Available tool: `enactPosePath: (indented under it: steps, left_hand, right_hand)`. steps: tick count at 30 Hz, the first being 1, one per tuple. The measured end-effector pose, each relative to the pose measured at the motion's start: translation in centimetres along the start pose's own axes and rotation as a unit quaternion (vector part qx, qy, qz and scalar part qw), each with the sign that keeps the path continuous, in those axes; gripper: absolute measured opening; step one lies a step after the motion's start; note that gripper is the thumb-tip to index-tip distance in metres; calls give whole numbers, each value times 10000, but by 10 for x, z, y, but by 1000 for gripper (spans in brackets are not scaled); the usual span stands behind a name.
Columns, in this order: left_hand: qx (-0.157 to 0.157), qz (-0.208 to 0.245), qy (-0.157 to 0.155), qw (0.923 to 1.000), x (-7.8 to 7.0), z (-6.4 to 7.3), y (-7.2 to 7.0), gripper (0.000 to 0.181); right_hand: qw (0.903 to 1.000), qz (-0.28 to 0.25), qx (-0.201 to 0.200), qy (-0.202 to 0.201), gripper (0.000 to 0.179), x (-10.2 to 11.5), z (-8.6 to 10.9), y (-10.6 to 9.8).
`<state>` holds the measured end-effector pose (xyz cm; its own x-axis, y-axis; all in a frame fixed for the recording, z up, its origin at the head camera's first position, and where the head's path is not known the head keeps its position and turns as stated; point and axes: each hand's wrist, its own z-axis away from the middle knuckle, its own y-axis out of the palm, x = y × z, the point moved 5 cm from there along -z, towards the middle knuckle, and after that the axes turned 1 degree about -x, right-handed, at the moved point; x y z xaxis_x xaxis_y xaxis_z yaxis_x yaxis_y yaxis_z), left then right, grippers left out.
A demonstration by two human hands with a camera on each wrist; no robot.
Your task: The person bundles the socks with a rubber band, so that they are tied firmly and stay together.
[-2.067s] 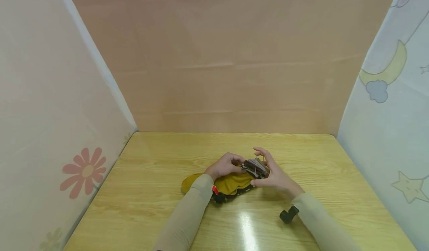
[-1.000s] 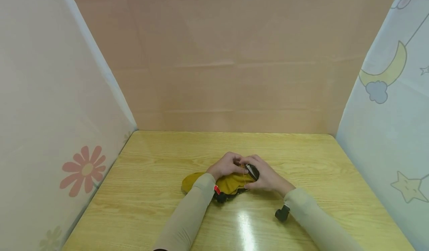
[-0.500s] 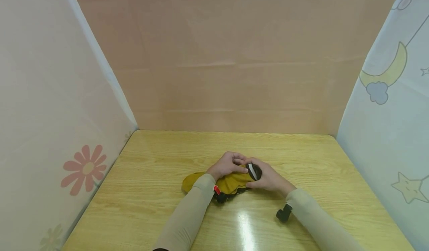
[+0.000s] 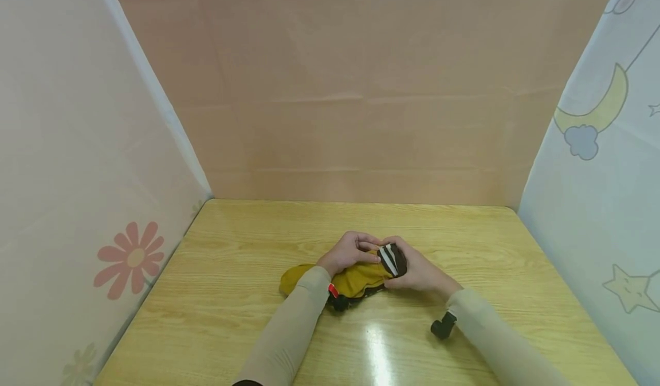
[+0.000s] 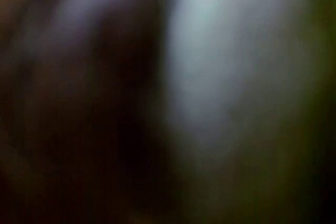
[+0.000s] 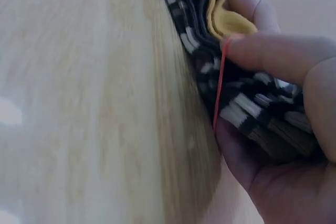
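A bundle of socks (image 4: 356, 282) lies on the table, mustard yellow on top, with black and white patterned layers below. My left hand (image 4: 346, 255) grips it from above near the cuff end. The fingers of my right hand (image 4: 419, 270) curl round the striped brown and white cuffs (image 4: 393, 260). In the right wrist view a thin red rubber band (image 6: 220, 87) stretches between a fingertip near the yellow fabric and a finger on the bundle's underside. It crosses the dark patterned layers. The left wrist view is dark and blurred, so no detail can be made out there.
The wood-grain table (image 4: 232, 237) is enclosed by a brown back sheet (image 4: 361, 117) and pale printed side sheets. A black wrist camera (image 4: 442, 326) hangs below the right sleeve, and another (image 4: 338, 303) sits beside the socks at the left wrist.
My right hand, with the band stretched across its spread fingers, moved left over the cuffs and closed round them, then shifted slightly right. More of the stripes shows now. My left hand stays in place.
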<state>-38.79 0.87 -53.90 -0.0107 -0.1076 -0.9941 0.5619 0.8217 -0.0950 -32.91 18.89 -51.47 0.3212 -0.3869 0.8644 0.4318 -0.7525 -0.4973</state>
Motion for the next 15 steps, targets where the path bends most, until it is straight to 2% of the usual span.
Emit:
enactPosePath:
  steps: [5, 11, 15]
  left_hand:
    - [-158, 124, -10, 9998, -1, 0, -2, 35]
    - [-167, 89, -70, 9998, -2, 2, -3, 36]
    - [-118, -133, -16, 9998, -4, 3, -1, 36]
  right_hand:
    - [9996, -22, -136, 240, 69, -2, 4, 1]
    - [9944, -595, -192, 855, 63, -2, 9, 3]
    - [9920, -399, -589, 1041, 59, -2, 12, -2]
